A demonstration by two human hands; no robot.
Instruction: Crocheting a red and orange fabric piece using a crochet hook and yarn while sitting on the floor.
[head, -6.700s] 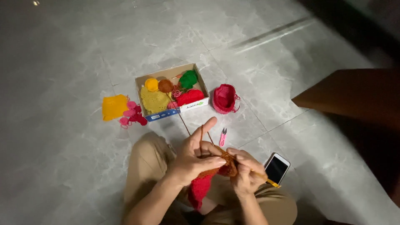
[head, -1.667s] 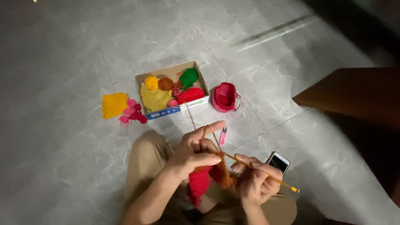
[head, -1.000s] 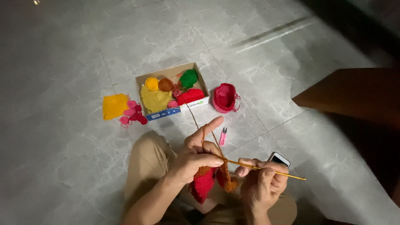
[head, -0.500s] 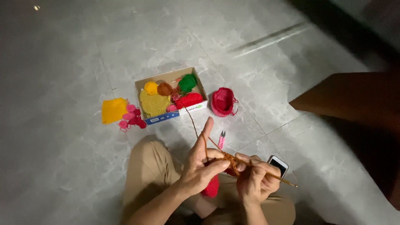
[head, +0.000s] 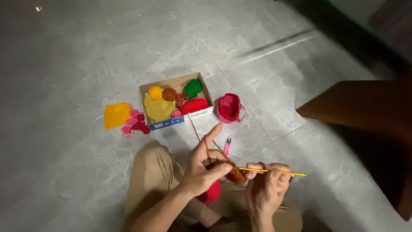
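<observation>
A: State hand positions.
B: The left hand [head: 201, 169] pinches a brown-and-red crochet piece [head: 223, 178], index finger raised with brown yarn [head: 201, 137] over it. The right hand [head: 266, 187] grips a yellow crochet hook [head: 274, 172], tip at the piece.
A: Surroundings?
B: A cardboard box [head: 174, 124] of yarn balls sits on the grey tiled floor [head: 64, 56]. A red knitted cup [head: 228, 107] stands just beside it, pink snips [head: 226, 146] nearer the hands.

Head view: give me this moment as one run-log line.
left hand: pinching brown crochet piece, index finger raised with yarn | right hand: holding yellow crochet hook | red knit hanging below | yarn box ahead on floor
</observation>
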